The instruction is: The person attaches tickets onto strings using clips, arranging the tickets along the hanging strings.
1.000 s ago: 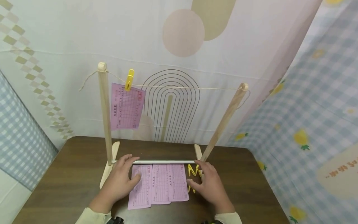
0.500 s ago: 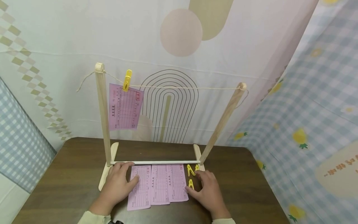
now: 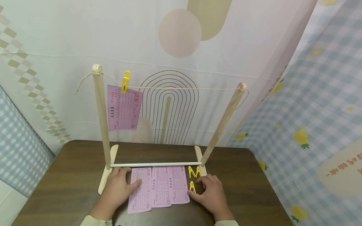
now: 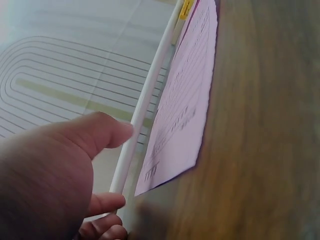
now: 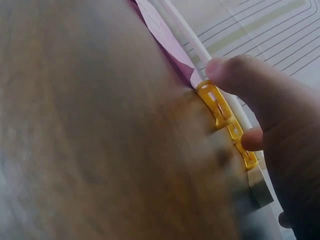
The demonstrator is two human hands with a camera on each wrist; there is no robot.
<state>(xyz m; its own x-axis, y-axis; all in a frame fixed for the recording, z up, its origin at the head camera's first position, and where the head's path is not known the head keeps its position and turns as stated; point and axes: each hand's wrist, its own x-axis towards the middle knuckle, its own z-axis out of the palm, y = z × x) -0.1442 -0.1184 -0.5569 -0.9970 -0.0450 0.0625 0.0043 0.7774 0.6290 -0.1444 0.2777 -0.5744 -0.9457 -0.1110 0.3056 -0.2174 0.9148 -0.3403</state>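
Three pink printed slips [image 3: 161, 186] lie overlapping in a row on the table, behind them the white crossbar [image 3: 158, 164] of a wooden stand. My left hand [image 3: 118, 186] rests at their left side, thumb over the leftmost slip, fingers spread and holding nothing. On the right, my right hand [image 3: 210, 191] is beside several yellow clothespins [image 3: 192, 186], its thumb close to the nearest one and the rightmost slip's edge. Its fingers are loosely bent around no object. Another pink slip [image 3: 123, 110] hangs from the string, held by a yellow clothespin [image 3: 125, 81] near the left post.
The stand's left post [image 3: 101, 116] and leaning right post [image 3: 223, 125] hold up the string [image 3: 183, 88]. Wooden feet [image 3: 105, 180] stick out toward me at both ends. Patterned cloth [image 3: 240, 37] surrounds the brown table [image 3: 246, 188] at the back and sides.
Both hands have drawn back toward me from the crossbar and lowered to the table. More of the yellow clothespins shows now. The view has shifted slightly; the slips stay put.
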